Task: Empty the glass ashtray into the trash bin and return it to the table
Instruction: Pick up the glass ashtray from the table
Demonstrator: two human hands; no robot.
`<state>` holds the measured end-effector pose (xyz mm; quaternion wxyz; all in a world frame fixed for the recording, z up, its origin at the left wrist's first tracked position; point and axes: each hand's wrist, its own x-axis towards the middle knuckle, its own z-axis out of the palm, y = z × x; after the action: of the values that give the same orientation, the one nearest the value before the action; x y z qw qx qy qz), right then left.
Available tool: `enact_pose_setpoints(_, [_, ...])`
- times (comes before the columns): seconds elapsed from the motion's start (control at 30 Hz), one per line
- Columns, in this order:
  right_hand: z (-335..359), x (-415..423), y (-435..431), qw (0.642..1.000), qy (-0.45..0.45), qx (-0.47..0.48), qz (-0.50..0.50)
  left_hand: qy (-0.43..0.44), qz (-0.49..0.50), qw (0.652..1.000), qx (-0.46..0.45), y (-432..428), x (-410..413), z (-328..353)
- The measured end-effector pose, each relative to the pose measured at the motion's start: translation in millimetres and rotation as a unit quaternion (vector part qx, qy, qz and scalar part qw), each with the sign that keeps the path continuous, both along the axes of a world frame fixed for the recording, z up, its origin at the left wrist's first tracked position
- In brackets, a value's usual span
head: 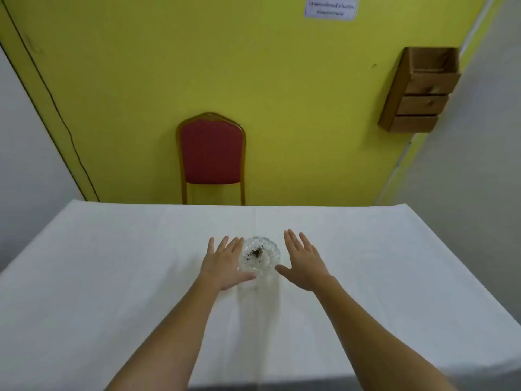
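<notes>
Count: two bare hands, one glass ashtray (260, 256), one table (112, 277) under a white cloth, one red chair (211, 153), one wooden wall box (420, 91), one paper notice (330, 8) high on the yellow wall. No bin visible in this view.

Left to right:

Left hand (225, 263): palm down, fingers straight and spread wide, gripping nothing. Fingertips sit at the ashtray's left rim and the thumb reaches along its near edge. Contact vs. just beside: can't tell, frame is motion-blurred.

Ashtray: upright on the cloth, mouth up, roughly mid-table, directly between the two hands. Round, cut-glass with scalloped rim, so no long axis to call. Small dark clump of ash in the middle of the bowl. A faint smear trails from it toward the near table edge, looks like blur.

Right hand (306, 262): also flat, palm down, fingers extended, thumb splayed toward the ashtray. Holds nothing. Thumb tip is near the right rim, with a visible gap of cloth between.

Both forearms come in from the bottom edge and converge on the ashtray.

Background: chair stands behind the table's far edge, slightly left of centre, against the wall. Wall box, with drawers, is mounted upper right.
</notes>
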<state>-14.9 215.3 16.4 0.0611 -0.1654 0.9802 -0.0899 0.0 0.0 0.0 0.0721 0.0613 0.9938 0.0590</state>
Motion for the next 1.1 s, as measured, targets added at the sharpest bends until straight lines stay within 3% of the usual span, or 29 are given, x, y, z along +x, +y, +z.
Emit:
enact_pose_setpoints(0.27, [-40.5,-35.3,-8.5,0.997,-0.077,-0.01,0.022,0.044,-0.007,0.998,-0.04,0.9,-27.5,-41.7])
enact_pose_setpoints(0.53, [-48.4,-47.7,-13.2,0.993,-0.107,-0.043,0.009,0.013,-0.048,0.998,0.04,-9.9,-45.7,-48.7])
enact_pose_setpoints(1.1, [-23.8,-43.0,22.0,0.996,-0.036,-0.077,-0.039,0.116,-0.135,0.983,0.053,25.4,-72.2,-20.3])
